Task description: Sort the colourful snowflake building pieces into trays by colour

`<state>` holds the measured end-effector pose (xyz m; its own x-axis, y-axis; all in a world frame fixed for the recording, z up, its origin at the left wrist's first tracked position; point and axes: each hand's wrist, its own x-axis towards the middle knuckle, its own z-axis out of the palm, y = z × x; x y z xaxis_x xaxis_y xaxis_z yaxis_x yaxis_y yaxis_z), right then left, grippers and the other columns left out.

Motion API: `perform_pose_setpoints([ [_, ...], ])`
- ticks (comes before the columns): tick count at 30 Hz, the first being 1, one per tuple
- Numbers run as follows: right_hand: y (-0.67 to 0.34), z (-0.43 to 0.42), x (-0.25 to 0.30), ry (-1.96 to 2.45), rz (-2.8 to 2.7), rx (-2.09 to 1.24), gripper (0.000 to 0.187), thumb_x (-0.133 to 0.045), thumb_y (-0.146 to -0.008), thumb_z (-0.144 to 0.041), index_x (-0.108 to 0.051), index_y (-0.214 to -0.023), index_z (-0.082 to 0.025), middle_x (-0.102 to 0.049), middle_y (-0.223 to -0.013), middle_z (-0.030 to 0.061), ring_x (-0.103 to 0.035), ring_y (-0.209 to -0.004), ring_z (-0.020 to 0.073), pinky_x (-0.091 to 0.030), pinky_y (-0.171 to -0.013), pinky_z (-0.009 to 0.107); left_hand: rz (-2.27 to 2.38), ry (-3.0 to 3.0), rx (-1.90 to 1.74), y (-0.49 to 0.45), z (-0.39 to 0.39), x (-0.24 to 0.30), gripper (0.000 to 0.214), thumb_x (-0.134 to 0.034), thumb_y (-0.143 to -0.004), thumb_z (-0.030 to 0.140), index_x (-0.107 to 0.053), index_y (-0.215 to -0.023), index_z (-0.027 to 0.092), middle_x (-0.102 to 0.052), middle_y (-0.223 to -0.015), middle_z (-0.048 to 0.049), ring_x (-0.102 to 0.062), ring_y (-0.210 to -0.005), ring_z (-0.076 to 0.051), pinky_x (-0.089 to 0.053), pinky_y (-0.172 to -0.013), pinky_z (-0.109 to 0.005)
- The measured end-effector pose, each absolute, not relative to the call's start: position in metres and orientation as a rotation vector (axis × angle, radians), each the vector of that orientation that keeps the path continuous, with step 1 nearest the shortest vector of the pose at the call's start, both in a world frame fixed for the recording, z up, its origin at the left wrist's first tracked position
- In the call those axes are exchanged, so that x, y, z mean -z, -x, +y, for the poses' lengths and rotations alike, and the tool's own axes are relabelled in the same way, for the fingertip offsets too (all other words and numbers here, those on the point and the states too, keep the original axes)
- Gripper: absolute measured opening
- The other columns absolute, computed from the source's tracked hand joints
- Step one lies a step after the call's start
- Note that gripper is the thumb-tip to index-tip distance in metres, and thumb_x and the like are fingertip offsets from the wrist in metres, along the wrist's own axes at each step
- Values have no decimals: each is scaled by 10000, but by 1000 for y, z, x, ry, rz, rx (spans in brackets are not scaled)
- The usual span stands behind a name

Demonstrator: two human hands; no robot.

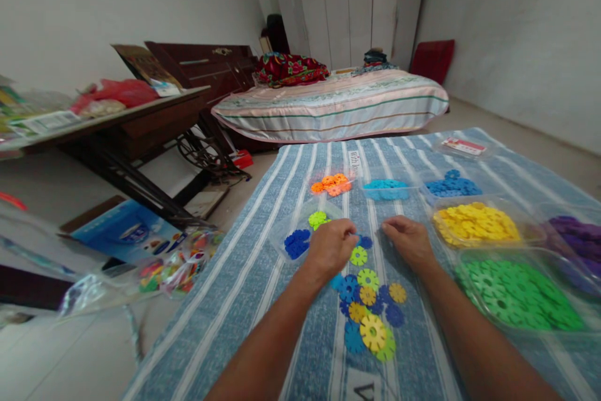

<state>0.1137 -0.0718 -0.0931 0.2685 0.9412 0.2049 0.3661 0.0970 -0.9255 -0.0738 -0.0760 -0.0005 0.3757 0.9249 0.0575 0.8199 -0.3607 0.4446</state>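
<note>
My left hand is curled over the striped blue cloth, its fingers closed near a dark blue snowflake disc and a lime disc. What it pinches, if anything, is hidden. My right hand rests a little to the right, fingers bent down onto the cloth, nothing visible in it. Below both hands lies a joined cluster of blue, yellow and lime discs. A clear tray by my left hand holds dark blue and lime discs.
Clear trays hold sorted discs: orange, light blue, dark blue, yellow, green, purple. A bag of mixed discs lies on the floor at left. A wooden table and a bed stand behind.
</note>
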Motion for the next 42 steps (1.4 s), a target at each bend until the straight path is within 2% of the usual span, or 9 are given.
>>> perform_pose_setpoints([
  [3,-113,-72,92,1478,-1284,-682,247,-558,-704,-400,-666,-701,-177,-656,-683,24,-588,-662,177,-444,-656,292,1726,-2266,-415,108,-61,-21,169,-517,-773,236,-664,-845,193,-644,-695,6,-571,-675,-137,-389,-612,-225],
  [6,-112,-72,91,1492,-1282,-672,242,-560,-697,-399,-661,-690,-179,-653,-679,21,-585,-659,176,-442,-659,291,1911,-2289,-240,138,-48,-29,185,-520,-754,212,-681,-844,197,-659,-704,-8,-582,-685,-149,-377,-607,-231],
  [9,-113,-72,91,1506,-1290,-671,238,-558,-698,-395,-660,-690,-180,-651,-676,17,-584,-660,173,-441,-657,285,1940,-2327,-31,155,-41,-26,185,-529,-726,189,-695,-808,201,-669,-714,-17,-593,-702,-162,-374,-608,-237],
  [12,-113,-72,91,1512,-1303,-659,243,-558,-695,-398,-663,-694,-179,-653,-675,19,-586,-661,175,-440,-657,288,1902,-2334,19,163,-39,-19,196,-519,-722,180,-699,-798,193,-668,-702,-17,-598,-706,-164,-380,-616,-236],
  [19,-114,-71,95,1487,-1309,-643,269,-558,-696,-424,-670,-694,-180,-662,-683,28,-589,-655,183,-443,-653,303,1819,-2281,-146,168,-38,-17,202,-500,-727,178,-697,-772,181,-638,-620,6,-595,-712,-152,-401,-644,-221],
  [32,-113,-73,89,1496,-1293,-644,242,-561,-685,-401,-660,-675,-181,-646,-650,15,-576,-625,168,-435,-631,283,1738,-2213,-403,147,-33,-14,215,-487,-719,148,-689,-789,170,-641,-619,15,-596,-660,-131,-437,-633,-213],
  [39,-112,-70,92,1487,-1278,-682,228,-557,-694,-384,-656,-683,-179,-648,-661,18,-585,-644,172,-440,-642,284,1481,-2232,-599,92,-15,-26,197,-506,-708,115,-689,-770,156,-657,-654,5,-611,-672,-125,-474,-672,-224],
  [42,-111,-70,93,1467,-1263,-683,237,-566,-688,-394,-655,-676,-175,-647,-661,24,-583,-641,174,-443,-636,288,1398,-2209,-740,53,10,-36,225,-513,-699,79,-688,-828,136,-679,-727,-13,-617,-705,-123,-488,-699,-235],
])
